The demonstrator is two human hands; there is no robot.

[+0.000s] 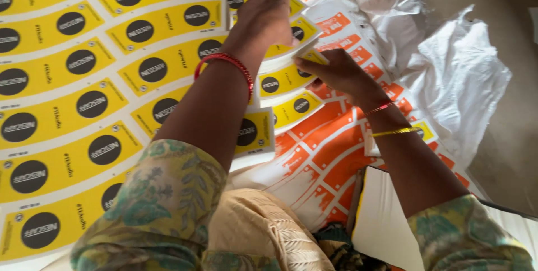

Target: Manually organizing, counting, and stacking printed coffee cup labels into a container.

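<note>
Yellow printed sheets [73, 80] underneath, left hand [266, 16] flat on them, right hand [336, 72] pinching one yellow cut-out [314, 56].

From my remote seat I get bright, even daylight with soft shadows, slight motion blur on the left hand [268, 16], mild glare on the white plastic sheeting [465, 69], and soft focus toward the frame's lower edge.
</note>
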